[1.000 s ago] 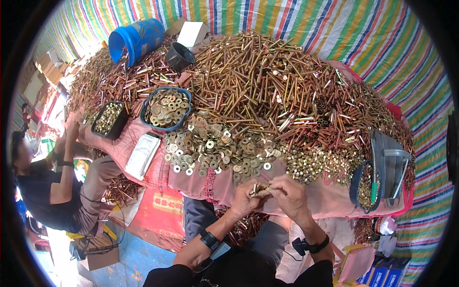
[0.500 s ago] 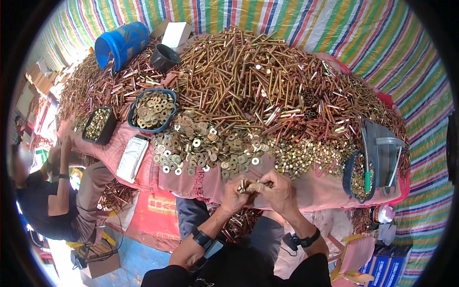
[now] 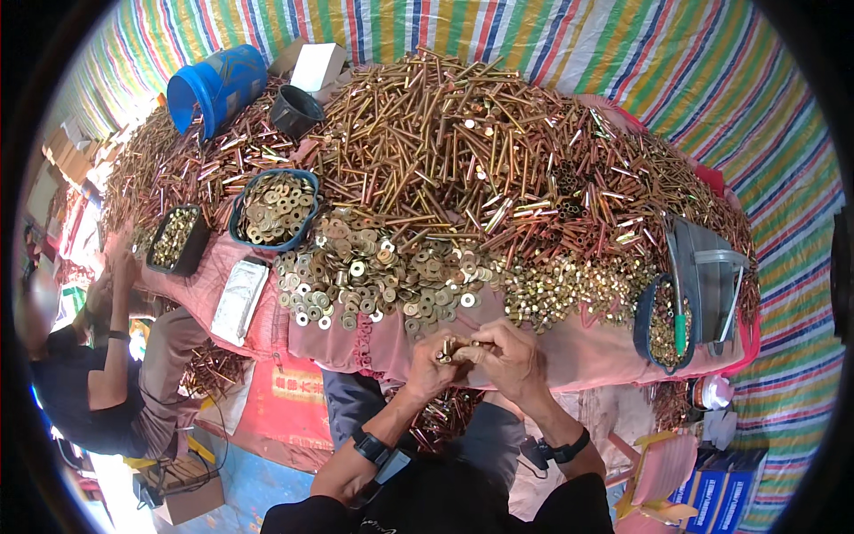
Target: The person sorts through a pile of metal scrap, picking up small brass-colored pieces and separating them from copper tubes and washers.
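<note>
My left hand [image 3: 429, 367] is closed around a few short brass-coloured threaded rods [image 3: 447, 350], their ends sticking up between thumb and fingers. My right hand [image 3: 514, 358] meets it, thumb and fingertips pinched on a small metal piece at the rods; the fingers hide its kind. Both hands hover over the near edge of a pink cloth-covered table [image 3: 400, 351]. Just beyond them lies a heap of flat round washers [image 3: 374, 271]. Small brass-coloured nuts [image 3: 569, 289] are spread to its right. A large mound of metal rods and tubes [image 3: 427, 142] fills the back.
A blue tub of washers [image 3: 314, 209] and a dark tray of nuts [image 3: 197, 254] stand left, beside a silver packet [image 3: 240, 301]. At right are a nut-filled tub [image 3: 642, 325] and a grey bin [image 3: 712, 294]. A blue bucket [image 3: 213, 89] lies far left; a co-worker [image 3: 93, 374] sits left.
The view has shifted slightly. My right fingers have closed further over the piece beside my left hand, which keeps its hold on the rods.
</note>
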### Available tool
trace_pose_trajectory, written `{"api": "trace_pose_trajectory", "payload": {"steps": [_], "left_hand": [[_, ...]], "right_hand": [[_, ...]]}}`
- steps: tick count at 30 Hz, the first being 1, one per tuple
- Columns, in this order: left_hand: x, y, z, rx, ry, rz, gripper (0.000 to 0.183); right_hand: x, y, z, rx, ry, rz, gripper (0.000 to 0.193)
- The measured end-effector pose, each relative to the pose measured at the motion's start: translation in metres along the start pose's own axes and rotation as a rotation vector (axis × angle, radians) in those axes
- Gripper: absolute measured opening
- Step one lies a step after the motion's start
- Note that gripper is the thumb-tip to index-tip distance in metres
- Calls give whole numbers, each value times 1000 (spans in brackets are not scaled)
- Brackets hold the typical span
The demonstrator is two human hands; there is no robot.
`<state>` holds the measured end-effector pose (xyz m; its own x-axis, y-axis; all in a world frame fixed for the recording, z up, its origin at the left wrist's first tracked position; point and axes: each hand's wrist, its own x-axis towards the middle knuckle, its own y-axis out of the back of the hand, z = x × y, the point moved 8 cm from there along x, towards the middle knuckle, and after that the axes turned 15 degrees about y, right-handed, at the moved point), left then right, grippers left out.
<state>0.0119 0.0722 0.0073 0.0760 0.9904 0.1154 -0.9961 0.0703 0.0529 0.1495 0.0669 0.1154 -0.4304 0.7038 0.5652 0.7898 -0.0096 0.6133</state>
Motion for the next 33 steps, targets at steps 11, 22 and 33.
{"api": "trace_pose_trajectory", "payload": {"steps": [11, 22, 33], "left_hand": [[1, -1, -27, -320, 386, 52, 18], [-7, -1, -16, -144, 211, 16, 34], [-1, 0, 0, 15, 37, 74, 38]], "right_hand": [[-42, 5, 76, 367, -535, 323, 22], [-2, -4, 104, -63, -345, -41, 16], [17, -36, 97, -208, -110, -168, 17]]}}
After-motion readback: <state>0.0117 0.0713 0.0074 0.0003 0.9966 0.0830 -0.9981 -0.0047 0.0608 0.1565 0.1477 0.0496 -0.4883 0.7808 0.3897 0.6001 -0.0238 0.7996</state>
